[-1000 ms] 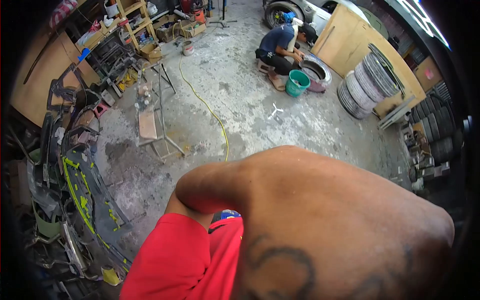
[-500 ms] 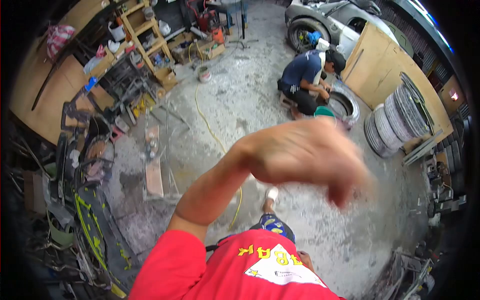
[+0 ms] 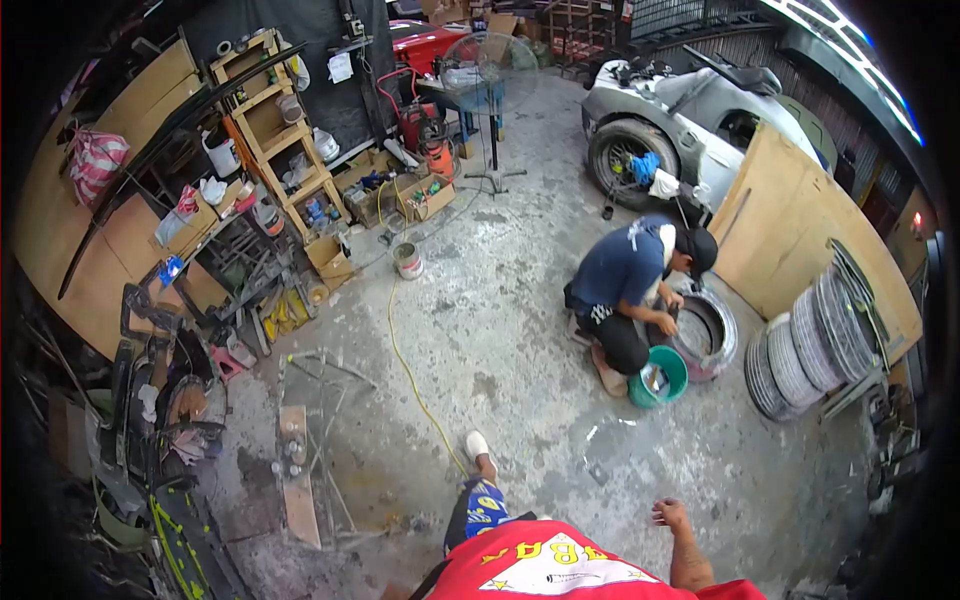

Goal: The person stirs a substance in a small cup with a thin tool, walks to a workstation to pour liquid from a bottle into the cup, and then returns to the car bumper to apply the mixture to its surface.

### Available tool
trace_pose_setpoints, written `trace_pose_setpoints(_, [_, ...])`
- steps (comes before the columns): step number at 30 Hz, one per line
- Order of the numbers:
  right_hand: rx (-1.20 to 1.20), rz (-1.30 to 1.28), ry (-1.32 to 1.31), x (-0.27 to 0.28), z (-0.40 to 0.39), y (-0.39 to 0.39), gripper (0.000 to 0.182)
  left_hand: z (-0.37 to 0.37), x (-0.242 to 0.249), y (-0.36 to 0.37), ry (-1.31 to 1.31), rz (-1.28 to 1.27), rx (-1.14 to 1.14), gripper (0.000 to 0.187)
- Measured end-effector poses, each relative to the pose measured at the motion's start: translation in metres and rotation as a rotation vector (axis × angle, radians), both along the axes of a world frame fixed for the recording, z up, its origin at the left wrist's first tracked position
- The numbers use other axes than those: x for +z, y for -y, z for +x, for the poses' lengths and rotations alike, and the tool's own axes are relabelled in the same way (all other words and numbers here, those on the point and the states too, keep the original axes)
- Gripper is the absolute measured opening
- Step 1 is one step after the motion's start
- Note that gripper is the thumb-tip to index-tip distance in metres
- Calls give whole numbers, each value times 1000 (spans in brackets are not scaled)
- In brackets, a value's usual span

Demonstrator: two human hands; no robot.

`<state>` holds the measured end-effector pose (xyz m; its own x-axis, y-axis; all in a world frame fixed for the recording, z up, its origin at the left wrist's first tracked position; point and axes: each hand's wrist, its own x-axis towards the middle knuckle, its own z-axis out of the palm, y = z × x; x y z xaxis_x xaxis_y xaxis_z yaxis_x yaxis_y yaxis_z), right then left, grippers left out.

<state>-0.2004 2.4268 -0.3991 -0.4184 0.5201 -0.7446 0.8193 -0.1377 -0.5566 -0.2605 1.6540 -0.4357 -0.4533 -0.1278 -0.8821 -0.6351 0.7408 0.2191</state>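
Low in the frame, right of centre, the person's right hand [image 3: 672,514] hangs beside the red shirt [image 3: 560,568], fingers loosely curled and apart, holding nothing and touching nothing. The left hand is out of sight, so I cannot tell how it stands. Just left of the shirt, one leg steps forward, ending in a pale shoe [image 3: 477,444] planted on the concrete floor [image 3: 500,330].

A yellow hose [image 3: 402,360] snakes across the floor from the small paint bucket [image 3: 407,261] in the upper middle down to just beside that shoe. It is the nearest thing to the person, though well apart from the hanging hand.

To the right of centre a co-worker [image 3: 625,285] in a blue top squats over a tyre [image 3: 705,335] lying flat, both hands on it, with a green bucket [image 3: 658,376] touching their knee. Further right a row of wheel rims [image 3: 800,355] leans against a big plywood sheet [image 3: 790,235]. Behind, at the upper right, stands a grey car [image 3: 680,115] with its front wheel showing.

At top centre a standing fan [image 3: 485,75] sits before a dark curtain. The wooden shelves [image 3: 270,120] at the upper left are crowded with tins and rags. Down the left edge lie piled car parts, among them a dark bumper [image 3: 185,535] striped with yellow-green tape, and a narrow plank [image 3: 295,475] lies on the floor beside it.
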Motion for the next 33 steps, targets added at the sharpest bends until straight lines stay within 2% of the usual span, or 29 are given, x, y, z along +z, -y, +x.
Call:
trace_pose_setpoints(3, [-40, -9, -15, -19, -98, -32, 24, -54, -2, -13, 96, 1, 75, 34])
trace_pose_setpoints(6, [-97, -84, -52, -30, -200, -19, 29, -162, -14, -34, 76, 40, 82, 30])
trace_pose_setpoints(8, [61, -155, 8, -28, -280, 8, 30, -264, -25, -49, 10, 66, 45, 28])
trace_pose_setpoints(11, [427, -176, 83, -18, -402, 49, 34, -462, -44, -73, -237, 65, -76, 26])
trace_pose_setpoints(12, [421, -190, 83, -15, -435, 57, 34, -533, -40, -87, -437, 78, -116, 28])
trace_pose_setpoints(13, [405, -194, 12, -13, -466, 66, 33, -602, -30, -104, -476, 276, 79, 32])
trace_pose_setpoints(14, [388, -194, -61, -10, -498, 71, 32, -676, -35, -116, -516, 381, 39, 30])
trace_pose_setpoints(15, [356, -197, -87, -7, -522, 71, 35, -745, -32, -142, -620, 270, 38, 27])
trace_pose_setpoints(18, [301, -187, -9, -17, -571, 53, 35, -907, 16, -213, -705, 408, 38, 23])
trace_pose_setpoints(21, [232, -267, 71, -60, -597, 9, 34, -1010, 53, -287, -740, 528, 125, 22])
trace_pose_setpoints(22, [149, -273, 86, -70, -606, -5, 34, -1036, 52, -307, -768, 543, 86, 22])
trace_pose_setpoints(24, [-24, -295, 122, -68, -626, -25, 35, -1067, 16, -327, -751, 549, -10, 23])
trace_pose_setpoints(25, [-112, -307, 141, -57, -639, -35, 36, -1069, 1, -339, -648, 476, 16, 24])
trace_pose_setpoints(26, [-129, -314, 127, -43, -660, -47, 36, -1068, 0, -347, -489, 348, -170, 25])
trace_pose_setpoints(27, [-93, -360, 199, -27, -683, -59, 38, -1064, -26, -342, -360, 359, -279, 31])
trace_pose_setpoints(28, [-53, -408, 282, -13, -706, -66, 40, -1062, -21, -351, -234, 374, -394, 38])
trace_pose_setpoints(29, [97, -474, 332, -28, -729, -85, 54, -1058, -18, -361, 80, 217, -392, 37])
trace_pose_setpoints(31, [198, -541, 314, -85, -766, -130, 51, -1059, -9, -370, 260, 204, -602, 33])
trace_pose_setpoints(33, [860, -177, 72, -169, -803, -192, 45, -1068, -12, -378, -92, 167, -1414, 31])
